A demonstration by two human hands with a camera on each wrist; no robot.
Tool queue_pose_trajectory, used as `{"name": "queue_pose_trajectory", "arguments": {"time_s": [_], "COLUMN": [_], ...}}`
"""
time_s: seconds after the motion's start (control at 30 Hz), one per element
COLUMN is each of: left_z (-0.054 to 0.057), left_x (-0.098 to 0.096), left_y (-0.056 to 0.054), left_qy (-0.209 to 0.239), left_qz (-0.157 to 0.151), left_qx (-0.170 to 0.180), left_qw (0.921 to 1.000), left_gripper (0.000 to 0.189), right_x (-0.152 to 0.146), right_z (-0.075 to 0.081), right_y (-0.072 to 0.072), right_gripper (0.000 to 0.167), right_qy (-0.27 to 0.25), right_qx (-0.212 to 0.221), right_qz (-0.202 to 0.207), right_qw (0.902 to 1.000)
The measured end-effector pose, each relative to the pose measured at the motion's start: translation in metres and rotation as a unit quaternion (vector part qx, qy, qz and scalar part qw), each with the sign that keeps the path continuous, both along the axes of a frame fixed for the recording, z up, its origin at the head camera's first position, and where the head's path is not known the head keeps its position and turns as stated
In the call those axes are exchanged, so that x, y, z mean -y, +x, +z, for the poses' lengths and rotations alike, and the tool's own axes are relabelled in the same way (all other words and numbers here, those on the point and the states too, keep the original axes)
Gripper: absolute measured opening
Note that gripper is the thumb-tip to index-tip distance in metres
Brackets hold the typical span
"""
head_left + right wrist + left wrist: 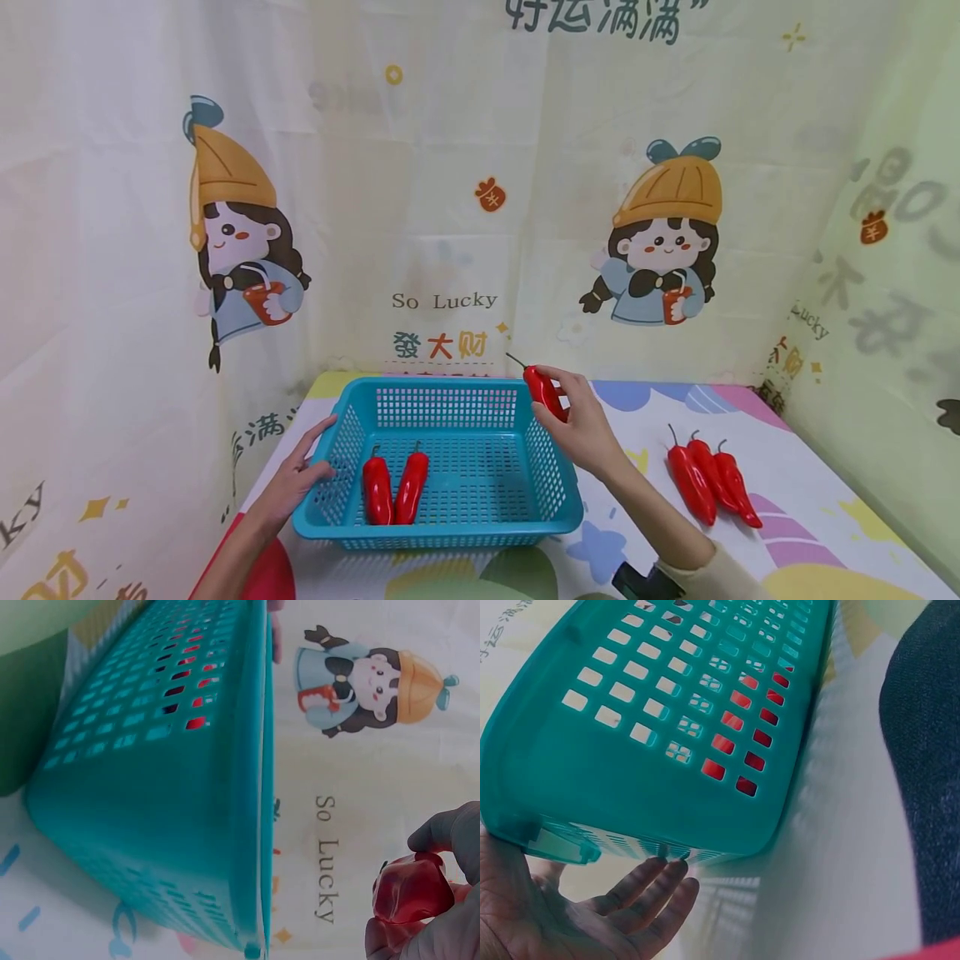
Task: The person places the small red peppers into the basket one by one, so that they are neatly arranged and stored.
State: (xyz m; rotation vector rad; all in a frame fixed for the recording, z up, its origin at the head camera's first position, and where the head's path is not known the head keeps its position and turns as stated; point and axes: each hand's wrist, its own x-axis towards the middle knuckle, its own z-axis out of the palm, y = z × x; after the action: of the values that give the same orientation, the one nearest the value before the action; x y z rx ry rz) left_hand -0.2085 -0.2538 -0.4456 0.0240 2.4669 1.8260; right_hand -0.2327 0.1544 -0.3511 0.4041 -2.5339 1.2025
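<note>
A red chili pepper [543,392] with a thin green stem is pinched between the thumb and fingers of my right hand [581,421], over the right rim of a blue plastic basket [480,528]. In the right wrist view the same pepper [412,891] appears end-on between the fingertips. My left hand [296,479] is at the basket's left side, thumb over the rim and fingers along the outer wall. From the left wrist, the hand [607,915] shows its fingers extended beneath the rim. Two red peppers, one [377,490] beside the other [412,487], lie in the basket's left half.
Three more red peppers [712,479] lie side by side on the patterned tablecloth [600,517], right of the basket. A printed cloth curtain [450,250] hangs behind and along both sides of the table.
</note>
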Motion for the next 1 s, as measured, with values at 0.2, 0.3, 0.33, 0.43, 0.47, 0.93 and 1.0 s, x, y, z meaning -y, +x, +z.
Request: {"name": "queue_pose_trajectory", "arguments": {"time_s": [0.2, 0.3, 0.33, 0.43, 0.47, 0.93, 1.0], "left_z": [-0.001, -0.002, -0.002, -0.001, -0.001, -0.003, -0.003], "left_x": [0.001, 0.000, 0.000, -0.001, -0.002, -0.003, -0.002], "left_y": [-0.001, 0.000, 0.000, 0.000, 0.000, -0.001, -0.001], "left_qy": [-0.001, 0.000, 0.001, 0.003, 0.003, -0.002, -0.002], "left_qz": [0.002, 0.000, 0.000, 0.001, 0.002, 0.008, 0.008], "left_qx": [0.001, -0.001, -0.001, 0.000, 0.000, -0.002, -0.002], "left_qw": [1.0000, 1.0000, 1.0000, 1.0000, 1.0000, 1.0000, 1.0000], "left_gripper": [0.083, 0.084, 0.084, 0.086, 0.086, 0.086, 0.086], "right_x": [0.013, 0.019, 0.022, 0.028, 0.030, 0.055, 0.059], "right_z": [0.003, 0.005, 0.006, 0.008, 0.008, -0.001, -0.005], "right_y": [-0.003, -0.003, -0.003, -0.003, -0.003, -0.011, -0.011], "right_gripper": [0.079, 0.078, 0.078, 0.076, 0.075, 0.071, 0.069], "right_qy": [-0.017, -0.031, -0.038, -0.060, -0.067, -0.113, -0.105], "right_qx": [0.007, 0.022, 0.030, 0.057, 0.066, 0.151, 0.150], "right_qz": [0.012, 0.019, 0.022, 0.030, 0.033, 0.044, 0.052], "right_qw": [0.9998, 0.9991, 0.9986, 0.9961, 0.9951, 0.9811, 0.9818]}}
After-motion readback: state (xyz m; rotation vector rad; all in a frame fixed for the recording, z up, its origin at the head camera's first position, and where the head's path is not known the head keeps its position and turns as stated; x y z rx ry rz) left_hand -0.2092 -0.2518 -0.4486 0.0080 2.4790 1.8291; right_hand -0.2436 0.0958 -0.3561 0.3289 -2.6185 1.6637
